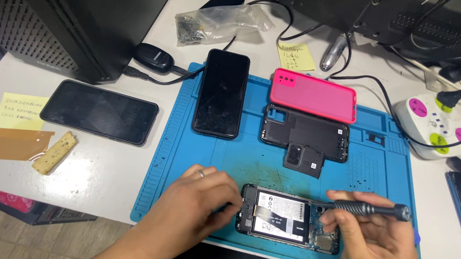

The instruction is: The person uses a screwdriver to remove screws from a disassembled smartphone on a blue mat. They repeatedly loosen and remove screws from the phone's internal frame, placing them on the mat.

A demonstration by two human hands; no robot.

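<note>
Partly, hands [200,200] hide the opened phone [284,218]

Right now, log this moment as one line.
left hand: steadies open phone | right hand: holds screwdriver over phone | base: blue mat

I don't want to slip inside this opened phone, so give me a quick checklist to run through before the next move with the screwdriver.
1. Opened phone lies flat on the blue mat: ok.
2. Left hand steadies the phone's left end: ok, it rests against that edge.
3. Right hand holds the screwdriver firmly: ok, fingers wrap the shaft.
4. Screwdriver tip seated on a screw: cannot tell, the tip is too small to see.
5. Removed black back cover and small camera cover lie away from the hands: ok.
6. Loose screws kept safe: cannot tell, none are visible on the mat.
</note>
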